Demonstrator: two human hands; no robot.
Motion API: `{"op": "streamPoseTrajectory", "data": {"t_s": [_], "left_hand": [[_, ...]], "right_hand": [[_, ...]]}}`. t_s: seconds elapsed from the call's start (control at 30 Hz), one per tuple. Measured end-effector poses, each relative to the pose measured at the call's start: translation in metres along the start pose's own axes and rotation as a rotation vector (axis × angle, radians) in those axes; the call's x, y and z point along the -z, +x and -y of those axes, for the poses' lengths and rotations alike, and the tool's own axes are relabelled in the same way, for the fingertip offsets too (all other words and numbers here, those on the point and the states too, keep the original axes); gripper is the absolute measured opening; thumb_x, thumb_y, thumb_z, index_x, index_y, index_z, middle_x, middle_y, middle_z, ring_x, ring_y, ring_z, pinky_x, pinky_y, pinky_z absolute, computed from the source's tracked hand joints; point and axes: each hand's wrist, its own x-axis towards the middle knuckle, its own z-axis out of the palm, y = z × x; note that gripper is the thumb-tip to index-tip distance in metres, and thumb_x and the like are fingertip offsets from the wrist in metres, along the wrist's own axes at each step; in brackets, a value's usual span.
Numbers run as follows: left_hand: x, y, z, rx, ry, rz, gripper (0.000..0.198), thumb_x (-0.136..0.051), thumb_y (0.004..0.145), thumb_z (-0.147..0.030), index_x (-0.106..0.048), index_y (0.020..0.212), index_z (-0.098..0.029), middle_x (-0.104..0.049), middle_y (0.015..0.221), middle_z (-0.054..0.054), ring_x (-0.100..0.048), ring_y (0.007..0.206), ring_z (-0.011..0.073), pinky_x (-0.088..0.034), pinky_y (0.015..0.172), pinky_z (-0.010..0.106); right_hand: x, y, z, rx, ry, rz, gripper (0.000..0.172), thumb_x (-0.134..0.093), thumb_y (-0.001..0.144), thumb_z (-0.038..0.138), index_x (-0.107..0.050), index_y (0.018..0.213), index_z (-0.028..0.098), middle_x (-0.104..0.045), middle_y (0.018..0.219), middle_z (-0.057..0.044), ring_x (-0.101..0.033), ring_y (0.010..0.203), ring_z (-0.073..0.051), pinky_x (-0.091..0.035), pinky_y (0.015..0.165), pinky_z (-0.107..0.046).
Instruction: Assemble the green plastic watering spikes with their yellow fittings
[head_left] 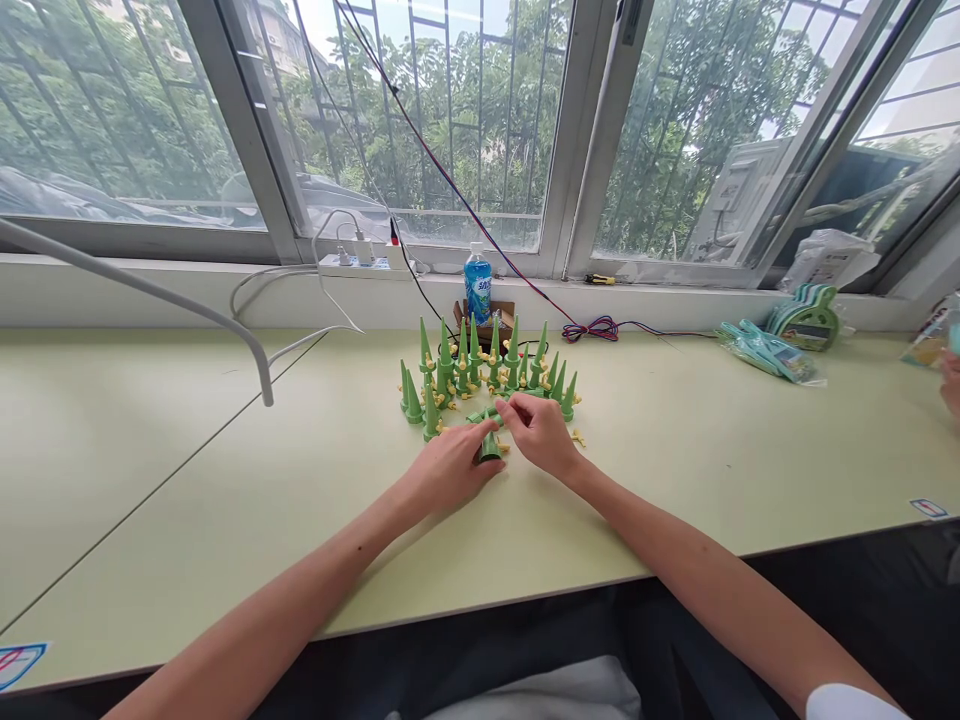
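Observation:
Many green plastic cones [512, 345] with wide round bases stand in a cluster on the pale table, small yellow plastic pieces [577, 438] attached or lying among them. At the front of the cluster, my left hand [457, 462] is closed around a green cone [490, 446] lying tilted, its open base towards me. A yellow piece shows beside that cone. My right hand [538, 432] is closed in a pinch just beyond it, close to other green parts lying down. Its fingertips hide whatever they hold.
A blue-liquid bottle [478, 285] and a small cardboard box [504, 315] stand behind the cones. Coiled red-and-blue wires [592, 329] lie right of them. Bagged turquoise items [772, 352] rest farther right. A grey tube [225, 325] arches over the left. Another person's hand [951, 385] shows at the right edge.

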Motion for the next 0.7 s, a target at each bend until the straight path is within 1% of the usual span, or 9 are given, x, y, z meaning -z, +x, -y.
{"op": "streamPoseTrajectory", "data": {"t_s": [0.1,0.2,0.27,0.37,0.5,0.63,0.7], "left_hand": [[0.001,0.000,-0.002,0.005,-0.012,-0.008,0.038,-0.054,0.086,-0.046,-0.057,0.117,-0.023,-0.064,0.080,0.004,-0.059,0.069,0.0220,-0.035,0.060,0.029],[0.002,0.000,-0.006,0.025,-0.040,-0.033,0.037,-0.051,0.087,-0.052,-0.058,0.111,-0.024,-0.063,0.076,0.002,-0.058,0.066,0.0205,-0.035,0.060,0.029],[0.004,0.001,-0.008,0.043,-0.061,-0.062,0.037,-0.045,0.090,-0.053,-0.060,0.106,-0.023,-0.063,0.074,0.002,-0.058,0.066,0.0195,-0.035,0.059,0.028],[0.006,0.002,-0.008,0.070,-0.061,-0.128,0.034,-0.039,0.095,-0.046,-0.059,0.107,-0.022,-0.063,0.074,0.002,-0.058,0.065,0.0188,-0.035,0.059,0.028],[0.008,0.002,-0.003,0.119,-0.020,-0.208,0.026,-0.041,0.094,-0.035,-0.058,0.109,-0.021,-0.065,0.079,0.004,-0.060,0.070,0.0203,-0.037,0.060,0.028],[0.008,0.002,-0.002,0.149,-0.005,-0.218,0.024,-0.043,0.092,-0.032,-0.058,0.108,-0.021,-0.067,0.082,0.005,-0.061,0.071,0.0213,-0.038,0.059,0.028],[0.008,0.001,-0.003,0.150,0.003,-0.215,0.022,-0.044,0.092,-0.032,-0.059,0.104,-0.021,-0.066,0.083,0.005,-0.061,0.071,0.0211,-0.038,0.059,0.029]], "right_hand": [[0.000,0.000,0.000,-0.001,-0.001,0.002,0.045,-0.046,0.093,0.049,-0.043,0.059,0.020,-0.039,0.051,0.004,-0.034,0.049,-0.010,-0.027,0.050,-0.026],[0.001,0.000,0.000,-0.001,-0.007,-0.003,0.044,-0.046,0.093,0.048,-0.043,0.060,0.020,-0.039,0.051,0.004,-0.034,0.049,-0.010,-0.027,0.050,-0.026],[0.001,0.000,0.000,-0.007,-0.017,-0.009,0.044,-0.046,0.093,0.048,-0.043,0.060,0.020,-0.039,0.052,0.004,-0.034,0.049,-0.011,-0.028,0.050,-0.026],[0.001,0.001,-0.002,-0.012,-0.034,-0.023,0.043,-0.045,0.093,0.048,-0.043,0.060,0.020,-0.039,0.052,0.004,-0.034,0.049,-0.011,-0.028,0.050,-0.026],[0.002,0.002,-0.005,-0.006,-0.073,-0.045,0.037,-0.045,0.094,0.043,-0.046,0.065,0.020,-0.041,0.053,0.004,-0.036,0.049,-0.011,-0.030,0.052,-0.025],[0.003,0.004,-0.012,-0.017,-0.143,-0.028,0.028,-0.046,0.094,0.038,-0.051,0.073,0.020,-0.048,0.056,0.003,-0.041,0.050,-0.012,-0.031,0.052,-0.025],[0.003,0.005,-0.016,-0.036,-0.176,-0.006,0.023,-0.047,0.093,0.037,-0.053,0.077,0.021,-0.052,0.057,0.002,-0.043,0.050,-0.012,-0.032,0.053,-0.025]]}}
